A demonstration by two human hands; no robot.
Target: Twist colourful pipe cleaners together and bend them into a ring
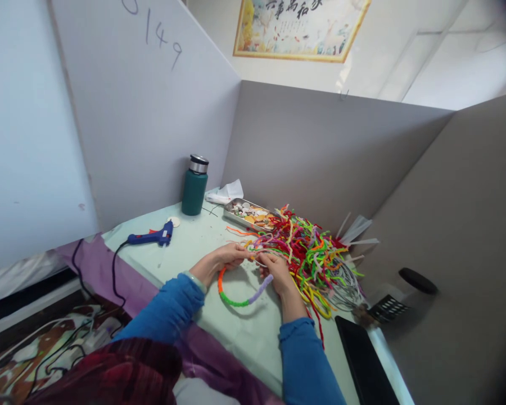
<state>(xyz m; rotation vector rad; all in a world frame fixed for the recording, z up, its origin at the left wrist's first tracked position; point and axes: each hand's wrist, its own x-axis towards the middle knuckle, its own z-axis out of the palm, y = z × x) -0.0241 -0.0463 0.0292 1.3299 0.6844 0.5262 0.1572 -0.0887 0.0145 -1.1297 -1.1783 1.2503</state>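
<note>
A curved band (236,302) wrapped in orange, green and lavender fuzzy stem hangs below my hands. My left hand (230,256) is closed around its orange end, with thumb and fingers pinched. Close beside it, my right hand (276,270) is also closed at the fingertips, near a thin pale strand; what exactly it grips is too small to make out. The lavender part of the band passes by the right hand's wrist side. Just beyond both hands lies a large tangled pile of colourful pipe cleaners (310,247).
A blue glue gun (149,236) lies at the left, its cord running off the edge. A green bottle (194,185) stands at the back, near a metal tray (248,216) of small pieces. A black flat object (365,360) lies at the right. Grey partitions (320,146) surround the table.
</note>
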